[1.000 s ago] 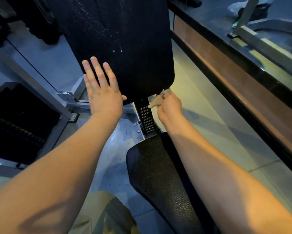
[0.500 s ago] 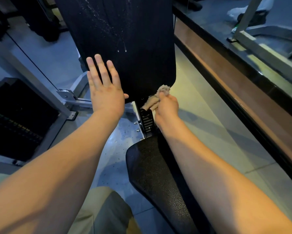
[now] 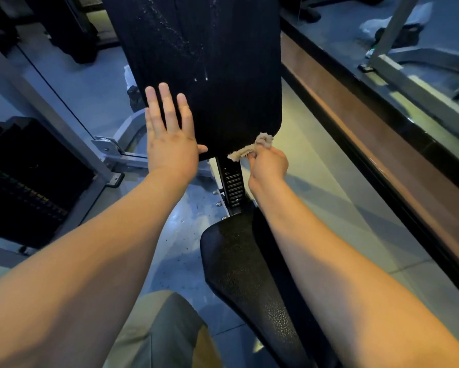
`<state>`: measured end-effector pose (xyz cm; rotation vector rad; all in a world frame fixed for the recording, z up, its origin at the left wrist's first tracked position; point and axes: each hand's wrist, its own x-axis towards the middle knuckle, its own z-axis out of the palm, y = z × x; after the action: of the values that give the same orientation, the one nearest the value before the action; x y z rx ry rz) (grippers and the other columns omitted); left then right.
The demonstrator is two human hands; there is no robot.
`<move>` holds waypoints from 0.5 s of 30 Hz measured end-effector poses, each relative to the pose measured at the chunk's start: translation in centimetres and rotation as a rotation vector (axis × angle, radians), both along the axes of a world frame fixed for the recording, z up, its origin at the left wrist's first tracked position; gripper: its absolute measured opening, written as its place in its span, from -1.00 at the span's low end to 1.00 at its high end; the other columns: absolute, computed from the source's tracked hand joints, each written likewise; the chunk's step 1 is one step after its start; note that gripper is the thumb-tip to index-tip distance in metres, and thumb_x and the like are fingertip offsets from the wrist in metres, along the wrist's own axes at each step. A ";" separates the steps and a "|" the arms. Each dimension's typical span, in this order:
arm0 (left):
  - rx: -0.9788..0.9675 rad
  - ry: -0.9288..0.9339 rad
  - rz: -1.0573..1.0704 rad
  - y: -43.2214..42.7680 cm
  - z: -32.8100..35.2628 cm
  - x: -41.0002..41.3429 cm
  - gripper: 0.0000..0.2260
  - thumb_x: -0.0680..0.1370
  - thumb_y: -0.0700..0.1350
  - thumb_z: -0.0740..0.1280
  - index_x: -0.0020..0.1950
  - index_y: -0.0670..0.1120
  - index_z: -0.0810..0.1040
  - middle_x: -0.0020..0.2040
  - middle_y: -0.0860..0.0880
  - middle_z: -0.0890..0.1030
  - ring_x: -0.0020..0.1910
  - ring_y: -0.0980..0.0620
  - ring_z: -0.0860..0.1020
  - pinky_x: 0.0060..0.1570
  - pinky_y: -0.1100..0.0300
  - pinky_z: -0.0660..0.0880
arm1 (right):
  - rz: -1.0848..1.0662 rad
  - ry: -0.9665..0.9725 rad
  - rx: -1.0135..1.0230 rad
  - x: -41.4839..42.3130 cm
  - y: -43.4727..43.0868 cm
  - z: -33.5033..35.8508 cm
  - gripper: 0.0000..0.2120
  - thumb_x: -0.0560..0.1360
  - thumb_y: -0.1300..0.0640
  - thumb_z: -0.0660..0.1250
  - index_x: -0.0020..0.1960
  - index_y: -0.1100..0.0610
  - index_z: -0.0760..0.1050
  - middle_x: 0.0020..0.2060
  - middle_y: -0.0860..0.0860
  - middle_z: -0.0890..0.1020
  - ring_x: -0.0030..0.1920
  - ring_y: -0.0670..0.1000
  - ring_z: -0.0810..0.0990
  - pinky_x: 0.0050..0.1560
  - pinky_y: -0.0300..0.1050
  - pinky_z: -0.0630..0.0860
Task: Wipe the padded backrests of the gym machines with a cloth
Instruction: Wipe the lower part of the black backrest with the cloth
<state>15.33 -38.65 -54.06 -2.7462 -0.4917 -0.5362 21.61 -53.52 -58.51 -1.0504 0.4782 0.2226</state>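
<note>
Backrest (image 3: 209, 62): black pad, upright, 12 o'clock, white streaks/droplets up top. L hand (image 3: 171, 144) flat on it, fingers straight. R hand (image 3: 269, 162) fingers curled round crumpled tan cloth (image 3: 259, 147) at pad's lower 4 o'clock corner.

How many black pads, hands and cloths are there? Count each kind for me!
Black pads: 2, the backrest and the seat pad
Hands: 2, the left hand and the right hand
Cloths: 1, the beige cloth
Total: 5

Open floor (image 3: 329, 166) right of backrest (image 3: 223, 62); frame (image 3: 63, 123) and weight stack (image 3: 24, 181) close left
</note>
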 end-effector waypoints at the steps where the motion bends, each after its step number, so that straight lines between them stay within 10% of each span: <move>1: 0.002 0.003 -0.002 0.1 0.1 -0.1 -0.06 0.58 0.29 0.27 0.62 -0.22 -0.21 0.60 -0.35 -0.23 0.58 -0.38 -0.21 0.56 -0.25 -0.06 | 0.049 0.010 -0.012 -0.5 0.7 -0.2 -0.84 0.54 0.41 0.31 -0.04 0.22 0.60 -0.26 0.05 0.61 -0.25 -0.06 0.62 -0.30 -0.31 0.52; 5: -0.031 0.040 -0.002 0.0 1.0 -1.0 -0.07 0.56 0.29 0.29 0.63 -0.19 -0.15 0.61 -0.31 -0.22 0.59 -0.34 -0.22 0.57 -0.20 0.00 | 0.299 0.044 0.034 -2.1 2.3 -0.9 -0.86 0.59 0.31 0.34 0.13 0.22 0.57 0.01 0.14 0.66 0.00 0.02 0.65 -0.14 -0.17 0.59; 10: -0.373 -0.181 -0.208 0.1 1.0 -3.4 -0.42 0.57 -0.10 0.40 0.52 -0.17 0.26 0.63 -0.18 0.02 0.62 -0.22 -0.05 0.53 -0.16 0.21 | 0.169 0.059 -0.109 -0.8 0.1 -0.3 -0.85 0.62 0.21 0.29 -0.12 0.11 0.55 -0.22 0.05 0.60 -0.27 -0.04 0.56 -0.28 -0.18 0.45; 15: -0.812 -0.280 -0.066 -0.6 -3.1 -7.8 -0.74 0.52 -0.30 0.29 0.19 -0.15 0.46 0.21 -0.03 0.37 0.28 -0.09 0.30 0.22 0.16 0.33 | 0.309 0.040 0.010 -2.4 2.5 0.2 -0.79 0.58 0.39 0.27 0.21 0.33 0.52 -0.17 0.03 0.55 -0.20 -0.08 0.57 0.04 -0.12 0.59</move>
<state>7.56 -39.29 -57.19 -3.4743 -0.8365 -0.9061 19.19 -50.98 -58.34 -1.1090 0.3477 0.5200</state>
